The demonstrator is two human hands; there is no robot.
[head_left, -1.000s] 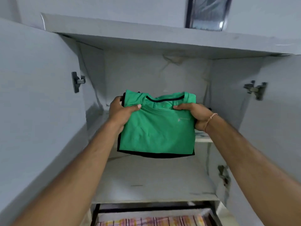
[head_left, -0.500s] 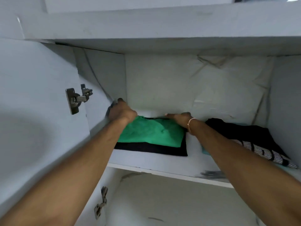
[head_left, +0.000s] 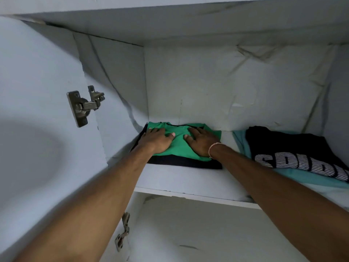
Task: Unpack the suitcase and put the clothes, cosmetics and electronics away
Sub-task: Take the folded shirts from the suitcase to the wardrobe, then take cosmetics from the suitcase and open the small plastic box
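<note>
Your fingers lie straight, slightly spread: left hand [head_left: 157,139] and right hand [head_left: 203,142] press flat on the folded green shirt [head_left: 179,146], black-trimmed, collar toward the back wall, on the shelf's [head_left: 181,181] left end.

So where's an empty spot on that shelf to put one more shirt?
The bare strip of shelf between the green shirt and the black striped-print shirt is free, and so is the front edge before the green shirt. The left corner is crowded: both the left hand and the right hand press flat there.
</note>
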